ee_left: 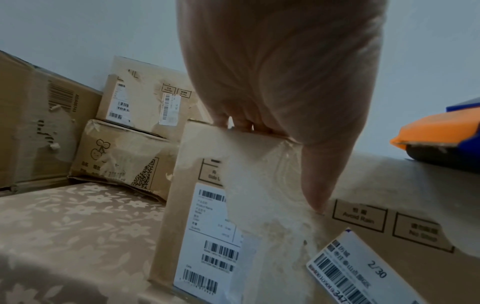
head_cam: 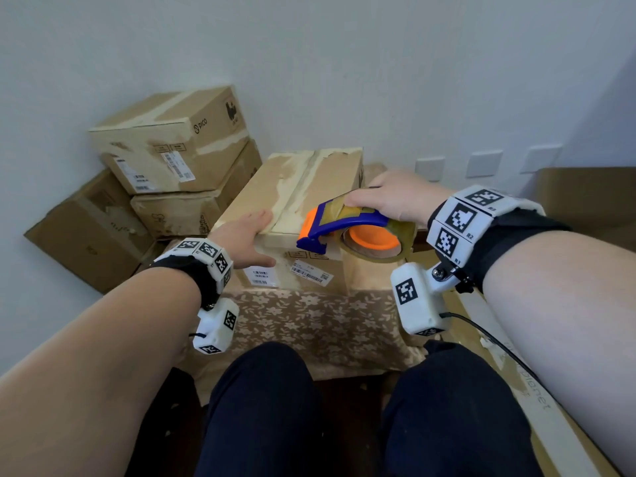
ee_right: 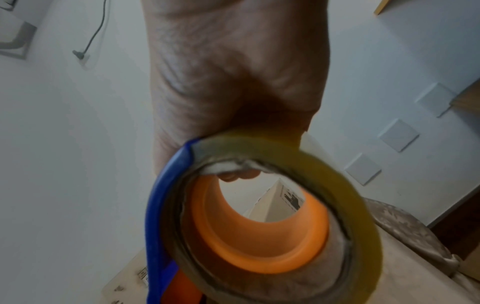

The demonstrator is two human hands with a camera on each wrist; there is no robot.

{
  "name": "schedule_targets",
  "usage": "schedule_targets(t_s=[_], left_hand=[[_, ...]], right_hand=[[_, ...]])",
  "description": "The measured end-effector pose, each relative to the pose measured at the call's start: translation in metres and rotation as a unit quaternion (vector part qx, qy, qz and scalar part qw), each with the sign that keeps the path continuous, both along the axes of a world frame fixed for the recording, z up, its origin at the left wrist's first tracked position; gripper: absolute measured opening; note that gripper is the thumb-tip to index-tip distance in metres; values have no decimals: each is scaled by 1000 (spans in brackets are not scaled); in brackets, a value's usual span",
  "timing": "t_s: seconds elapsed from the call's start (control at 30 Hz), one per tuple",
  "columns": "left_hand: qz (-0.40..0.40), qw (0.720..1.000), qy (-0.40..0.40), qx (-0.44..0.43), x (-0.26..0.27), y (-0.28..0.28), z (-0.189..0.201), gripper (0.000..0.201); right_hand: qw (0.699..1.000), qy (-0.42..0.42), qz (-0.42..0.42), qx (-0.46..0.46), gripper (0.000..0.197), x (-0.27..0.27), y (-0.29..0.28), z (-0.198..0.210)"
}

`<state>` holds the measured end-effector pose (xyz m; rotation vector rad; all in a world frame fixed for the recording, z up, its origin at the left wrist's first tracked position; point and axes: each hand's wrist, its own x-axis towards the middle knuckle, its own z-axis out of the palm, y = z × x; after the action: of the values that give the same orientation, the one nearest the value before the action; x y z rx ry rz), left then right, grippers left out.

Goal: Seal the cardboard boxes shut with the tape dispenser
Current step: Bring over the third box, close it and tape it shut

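Left hand [head_cam: 246, 235] is flat, fingers straight, thumb pointing down. Right hand [head_cam: 395, 197] is curled tight in a grip, both forearms reaching forward.

Cardboard box [head_cam: 309, 187] sits on the floral-cloth table, long axis running away from the camera, top flaps down and meeting at a centre seam; the surface is scarred with pale strips where old tape tore off. White barcode labels on the near side (one tilted). Tape dispenser [head_cam: 339, 223]: blue frame, orange hub and orange nose guard, roll of yellowish clear tape mounted. It's held above the box's near right corner, nose pointing left toward the seam; contact with the box unclear.
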<state>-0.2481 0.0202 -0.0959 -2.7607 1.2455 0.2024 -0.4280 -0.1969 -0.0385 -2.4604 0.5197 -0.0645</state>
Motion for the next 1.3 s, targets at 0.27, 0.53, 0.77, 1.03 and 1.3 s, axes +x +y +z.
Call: schedule_targets(t_s=[0.27, 0.53, 0.77, 1.03, 1.3], left_hand=[[-2, 1000, -19, 7, -8, -6, 0, 102], [-66, 996, -47, -45, -20, -44, -19, 83], [-74, 993, -61, -65, -5, -38, -23, 74], [-30, 999, -20, -38, 18, -15, -6, 75], [-63, 996, 5, -65, 22, -16, 3, 56]], right_hand=[[999, 11, -15, 35, 45, -2, -2, -4], [997, 41, -40, 53, 53, -3, -1, -5], [993, 32, -77, 83, 61, 4, 9, -12], [987, -1, -84, 134, 52, 38, 34, -25], [992, -21, -69, 101, 67, 52, 32, -33]])
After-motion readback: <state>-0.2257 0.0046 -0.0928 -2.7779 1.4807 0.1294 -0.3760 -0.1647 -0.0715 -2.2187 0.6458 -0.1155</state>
